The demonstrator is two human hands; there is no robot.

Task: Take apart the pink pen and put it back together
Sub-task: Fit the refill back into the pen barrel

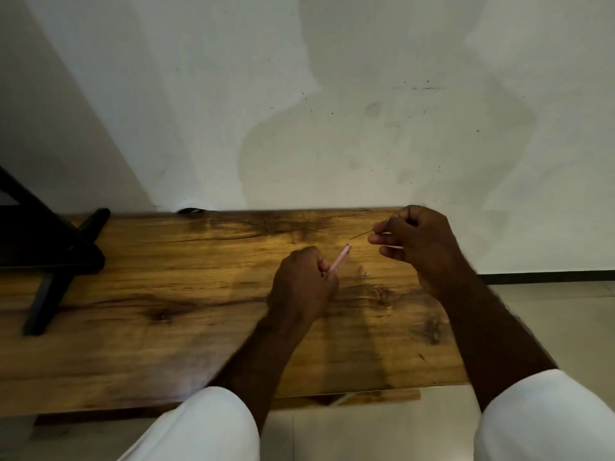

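Observation:
My left hand [301,284] grips the pink pen barrel [340,258] above the wooden table [166,294]; the barrel's open end points up and to the right. My right hand [416,241] pinches a thin dark refill [360,235] between thumb and fingers, its free tip aimed down-left at the barrel's end, a short gap apart. A small pale pen part [366,274] lies on the table between the hands, too small to identify.
A black stand [56,254] with slanted legs sits on the table's left end. A white wall rises right behind the table. Tiled floor [549,311] lies past the table's right edge. White sleeves cover both forearms near the bottom.

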